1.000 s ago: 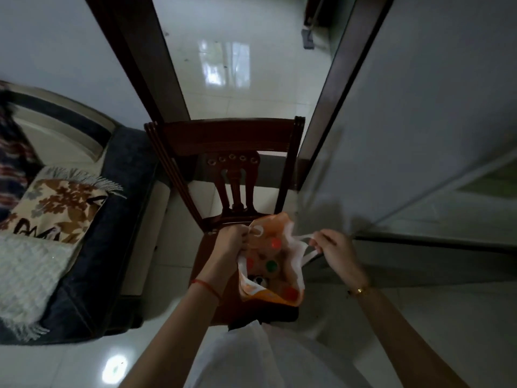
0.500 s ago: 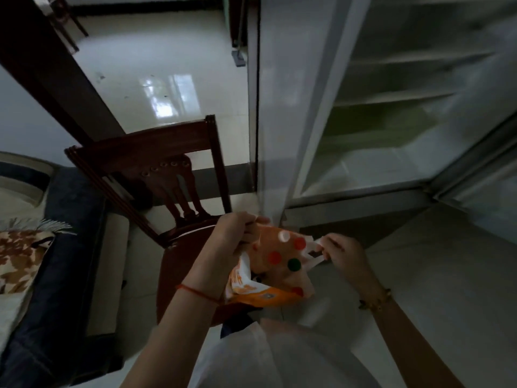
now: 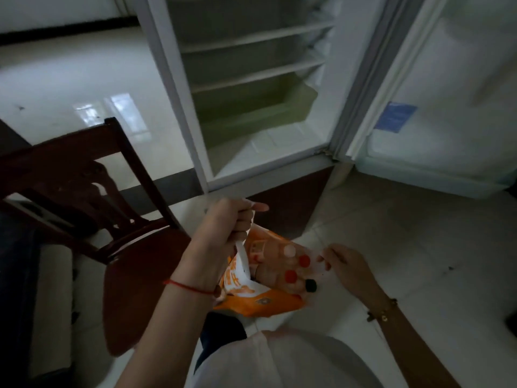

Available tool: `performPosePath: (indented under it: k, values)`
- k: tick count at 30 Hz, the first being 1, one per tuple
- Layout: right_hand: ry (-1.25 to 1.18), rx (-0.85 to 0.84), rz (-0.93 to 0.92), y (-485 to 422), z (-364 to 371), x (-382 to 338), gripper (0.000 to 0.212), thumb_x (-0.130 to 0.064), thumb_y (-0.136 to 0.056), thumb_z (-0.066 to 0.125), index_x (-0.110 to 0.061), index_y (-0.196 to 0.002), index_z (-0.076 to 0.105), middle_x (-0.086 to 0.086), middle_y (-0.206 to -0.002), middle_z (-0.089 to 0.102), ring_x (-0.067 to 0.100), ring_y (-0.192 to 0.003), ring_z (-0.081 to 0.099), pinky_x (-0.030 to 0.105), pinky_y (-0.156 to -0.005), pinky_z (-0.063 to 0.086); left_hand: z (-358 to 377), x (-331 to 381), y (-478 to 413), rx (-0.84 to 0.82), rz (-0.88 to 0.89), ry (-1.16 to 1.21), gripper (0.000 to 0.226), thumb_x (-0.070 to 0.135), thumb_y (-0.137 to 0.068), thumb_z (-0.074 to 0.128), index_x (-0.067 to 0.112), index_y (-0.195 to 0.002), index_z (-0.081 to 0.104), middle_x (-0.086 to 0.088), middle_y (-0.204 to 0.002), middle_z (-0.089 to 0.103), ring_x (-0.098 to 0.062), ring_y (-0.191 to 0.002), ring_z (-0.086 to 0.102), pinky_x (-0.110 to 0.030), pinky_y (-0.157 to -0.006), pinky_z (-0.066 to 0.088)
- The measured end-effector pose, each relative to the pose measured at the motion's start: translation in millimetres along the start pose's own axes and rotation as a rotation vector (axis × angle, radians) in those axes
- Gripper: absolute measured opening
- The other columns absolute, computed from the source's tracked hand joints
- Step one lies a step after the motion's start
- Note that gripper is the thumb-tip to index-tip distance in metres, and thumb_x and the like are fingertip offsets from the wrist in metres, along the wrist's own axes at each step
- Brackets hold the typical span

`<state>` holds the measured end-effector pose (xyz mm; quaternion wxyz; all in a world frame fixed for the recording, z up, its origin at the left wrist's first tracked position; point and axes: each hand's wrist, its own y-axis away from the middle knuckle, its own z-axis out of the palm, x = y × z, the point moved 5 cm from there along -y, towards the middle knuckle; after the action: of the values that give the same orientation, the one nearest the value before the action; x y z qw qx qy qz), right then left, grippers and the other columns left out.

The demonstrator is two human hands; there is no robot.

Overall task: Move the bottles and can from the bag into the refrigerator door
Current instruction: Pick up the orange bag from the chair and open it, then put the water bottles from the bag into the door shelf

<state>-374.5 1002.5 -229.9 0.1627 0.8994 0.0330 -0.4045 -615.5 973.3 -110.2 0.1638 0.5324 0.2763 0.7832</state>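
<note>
Pinching orange bag (image 3: 260, 303) handles: left hand (image 3: 226, 222), right hand (image 3: 345, 266) | red, white, black bottle caps (image 3: 291, 275) showing inside

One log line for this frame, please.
phase: bag held open | left hand: grips bag handle | right hand: pinches other handle | bottles: capped, inside bag | refrigerator door: open

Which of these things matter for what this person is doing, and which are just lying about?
For the job: orange bag; bottles inside it; left hand and right hand, holding it open; open refrigerator door.
Just lying about: wooden chair; floor.
</note>
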Motion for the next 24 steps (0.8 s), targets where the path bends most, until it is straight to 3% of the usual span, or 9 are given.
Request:
performPosePath:
  k: [9, 11, 13, 16, 18, 22, 24]
  values:
    - [-0.006, 0.148, 0.123, 31.9, -67.6, 76.3, 0.025, -0.022, -0.098, 0.049, -0.001, -0.087, 0.056, 0.016, -0.076, 0.064, 0.020, -0.062, 0.054, 0.016, -0.053, 0.039, 92.7, -15.4, -2.7, -0.112, -0.014, -0.046, 0.027, 0.007, -0.099, 0.032, 0.000, -0.095, 0.058, 0.011, -0.042, 0.023, -0.001, -0.029, 0.018, -0.014, -0.031, 0.012]
    - [0.012, 0.245, 0.113, 38.2, -79.5, 84.9, 0.017, -0.022, -0.096, 0.054, -0.005, -0.097, 0.056, 0.013, -0.085, 0.063, 0.022, -0.073, 0.057, 0.024, -0.065, 0.043, 109.3, -14.3, -5.1, -0.137, -0.027, -0.030, 0.028, 0.007, -0.100, 0.030, 0.001, -0.096, 0.057, 0.011, -0.040, 0.024, -0.001, -0.027, 0.019, -0.014, -0.030, 0.012]
    - [0.061, 0.418, 0.067, 43.2, -91.7, 86.7, 0.026, -0.019, -0.091, 0.062, -0.009, -0.113, 0.054, 0.003, -0.103, 0.054, 0.018, -0.093, 0.051, 0.029, -0.082, 0.042, 123.4, -12.6, -8.9, -0.158, -0.019, -0.037, 0.028, 0.009, -0.101, 0.030, 0.000, -0.098, 0.057, 0.011, -0.040, 0.025, -0.002, -0.028, 0.019, -0.014, -0.031, 0.012]
    - [0.044, 0.569, 0.028, 45.0, -107.4, 80.6, 0.024, -0.018, -0.090, 0.064, -0.012, -0.111, 0.056, -0.001, -0.106, 0.054, 0.015, -0.098, 0.049, 0.028, -0.085, 0.043, 140.0, -10.3, -16.8, -0.183, -0.017, -0.078, 0.028, 0.009, -0.100, 0.030, 0.001, -0.099, 0.057, 0.011, -0.042, 0.026, -0.003, -0.029, 0.020, -0.015, -0.034, 0.011]
    - [0.006, 0.533, 0.044, 38.0, -108.1, 81.2, 0.006, -0.020, -0.092, 0.062, -0.014, -0.093, 0.062, -0.001, -0.089, 0.064, 0.015, -0.081, 0.060, 0.021, -0.073, 0.047, 149.5, -6.6, -24.8, -0.198, -0.021, -0.086, 0.029, 0.009, -0.100, 0.031, 0.001, -0.096, 0.058, 0.011, -0.042, 0.027, -0.002, -0.029, 0.021, -0.015, -0.034, 0.012]
    - [0.031, 0.266, 0.139, 13.6, -82.2, 87.8, 0.021, -0.027, -0.092, 0.062, -0.025, -0.072, 0.059, -0.011, -0.069, 0.061, 0.002, -0.064, 0.059, 0.006, -0.059, 0.042, 168.0, 4.3, -43.7, -0.227, -0.026, -0.076, 0.030, 0.008, -0.101, 0.030, 0.000, -0.093, 0.058, 0.010, -0.040, 0.028, -0.002, -0.027, 0.022, -0.013, -0.032, 0.013]
    - [0.047, 0.110, 0.204, -4.2, -61.5, 95.2, 0.028, -0.036, -0.094, 0.058, -0.015, -0.078, 0.067, -0.003, -0.073, 0.065, 0.014, -0.068, 0.063, 0.010, -0.059, 0.040, 175.5, 11.7, -54.9, -0.239, -0.017, -0.088, 0.030, 0.008, -0.101, 0.029, -0.001, -0.095, 0.058, 0.010, -0.041, 0.029, -0.002, -0.028, 0.022, -0.013, -0.031, 0.014]
